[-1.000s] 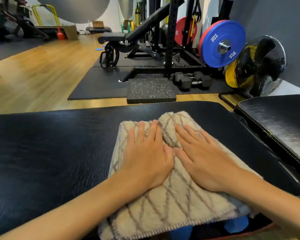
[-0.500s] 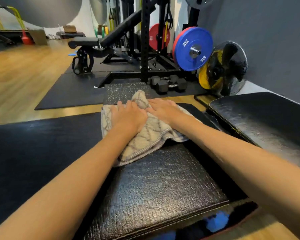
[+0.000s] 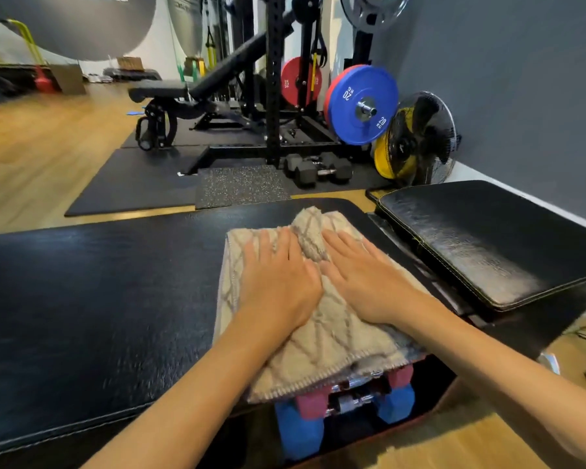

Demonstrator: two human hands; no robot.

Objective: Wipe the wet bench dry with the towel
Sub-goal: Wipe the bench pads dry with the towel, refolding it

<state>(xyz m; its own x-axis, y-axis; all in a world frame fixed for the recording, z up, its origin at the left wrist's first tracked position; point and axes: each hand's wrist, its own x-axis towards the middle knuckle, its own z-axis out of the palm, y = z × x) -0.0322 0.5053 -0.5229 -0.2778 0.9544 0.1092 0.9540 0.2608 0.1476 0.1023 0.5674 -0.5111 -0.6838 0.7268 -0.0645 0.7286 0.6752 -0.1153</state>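
A beige towel (image 3: 322, 346) with a brown diamond pattern lies on the right end of the black padded bench (image 3: 99, 299). Its near edge hangs over the bench's front edge. My left hand (image 3: 278, 282) presses flat on the towel's left half with straight fingers. My right hand (image 3: 362, 282) presses flat on the right half, beside the left. A fold of towel bunches up between the fingertips of both hands.
A second black pad (image 3: 487, 245) slopes up at the right. Blue and red dumbbells (image 3: 345, 401) sit below the bench's near edge. Beyond the bench are floor mats, black dumbbells (image 3: 315, 169), a rack with a blue weight plate (image 3: 362, 106) and a fan (image 3: 420, 140).
Both hands pushed the towel to the bench's far edge, then drew it back toward me; it now overhangs the near edge.
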